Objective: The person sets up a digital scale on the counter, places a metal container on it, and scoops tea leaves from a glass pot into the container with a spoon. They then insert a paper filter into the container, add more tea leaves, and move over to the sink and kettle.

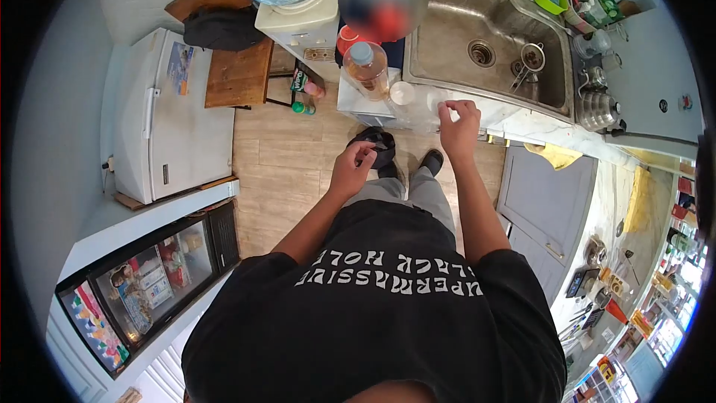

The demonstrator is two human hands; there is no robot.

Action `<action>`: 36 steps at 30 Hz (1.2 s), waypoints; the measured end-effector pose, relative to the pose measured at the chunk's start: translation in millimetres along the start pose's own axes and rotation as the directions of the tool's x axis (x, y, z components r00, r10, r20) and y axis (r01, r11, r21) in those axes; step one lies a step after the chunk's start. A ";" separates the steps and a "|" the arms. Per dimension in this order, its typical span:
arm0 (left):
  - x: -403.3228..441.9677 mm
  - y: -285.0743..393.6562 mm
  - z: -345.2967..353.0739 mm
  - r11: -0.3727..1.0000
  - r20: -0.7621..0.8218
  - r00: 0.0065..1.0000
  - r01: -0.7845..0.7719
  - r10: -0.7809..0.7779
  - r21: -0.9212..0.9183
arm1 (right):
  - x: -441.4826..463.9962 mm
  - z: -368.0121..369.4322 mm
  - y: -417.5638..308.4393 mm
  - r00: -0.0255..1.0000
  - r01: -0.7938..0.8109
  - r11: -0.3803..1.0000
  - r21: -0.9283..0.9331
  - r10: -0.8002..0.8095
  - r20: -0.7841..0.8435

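Note:
My right hand [459, 130] is at the counter's front edge, thumb and fingertips pinched at the end of a see-through plastic item [425, 108] whose exact kind is unclear. A round whitish cap or lid [401, 93] shows at that item's left end. Left of it stands a large clear bottle [367, 75] with a blue-grey cap and some amber liquid. My left hand [354, 166] hovers lower, over the floor, with its fingers curled in towards the thumb. Just beyond it is a black bag-like thing [380, 148]; whether the fingers grip it is hidden.
A steel sink [455, 52] holds a small strainer [532, 57]. Steel pots [597, 110] stand to its right. A water dispenser [302, 33], a wooden stool [239, 78] and a white chest freezer [186, 119] are left. Bottles [304, 86] sit on the floor. A blurred round patch covers part of the counter.

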State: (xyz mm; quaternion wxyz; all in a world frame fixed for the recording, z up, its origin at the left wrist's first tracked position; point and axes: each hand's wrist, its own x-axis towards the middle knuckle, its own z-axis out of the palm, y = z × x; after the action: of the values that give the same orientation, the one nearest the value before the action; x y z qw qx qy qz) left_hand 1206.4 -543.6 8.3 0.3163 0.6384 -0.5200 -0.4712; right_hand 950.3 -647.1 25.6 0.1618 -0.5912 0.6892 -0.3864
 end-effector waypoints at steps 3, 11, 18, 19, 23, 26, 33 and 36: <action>6.9 39.9 11.1 0.995 0.079 0.997 0.010 -0.002 -0.099 | -13.6 -38.9 -17.2 0.999 0.029 1.000 -0.001 -0.029 -0.038; 47.5 115.4 86.6 0.979 0.418 0.898 -0.058 0.136 -0.195 | -57.1 -114.9 -13.7 0.976 0.052 0.996 -0.076 -0.067 -0.208; 21.5 169.5 174.5 0.976 0.540 0.813 -0.172 0.219 -0.136 | -87.2 -193.2 23.1 0.947 -0.092 0.996 0.004 0.089 -0.309; 15.5 176.1 188.2 0.972 0.551 0.801 -0.193 0.235 -0.133 | -91.9 -208.5 30.2 0.940 -0.119 0.992 0.037 0.125 -0.318; -12.9 200.8 249.3 0.964 0.630 0.731 -0.235 0.261 -0.126 | -120.4 -273.3 74.6 0.872 -0.318 0.838 0.442 0.442 -0.210; -38.6 220.2 300.6 0.960 0.701 0.660 -0.237 0.270 -0.146 | -147.9 -326.4 103.9 0.776 -0.429 0.599 0.676 0.627 -0.064; -103.8 253.4 418.2 0.959 0.835 0.481 -0.218 0.266 -0.180 | -215.3 -428.2 164.3 0.706 -0.398 0.502 0.768 0.702 -0.093; -123.1 259.1 461.6 0.974 0.896 0.393 -0.172 0.206 -0.149 | -239.8 -456.6 186.3 0.646 -0.402 0.465 0.789 0.754 -0.116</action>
State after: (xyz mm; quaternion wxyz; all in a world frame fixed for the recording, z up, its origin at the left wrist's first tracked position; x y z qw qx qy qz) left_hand 680.2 -452.5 109.2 0.0472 0.2146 -0.6691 -0.7100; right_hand 570.9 -265.3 131.1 0.3335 -0.0942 0.6660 -0.6605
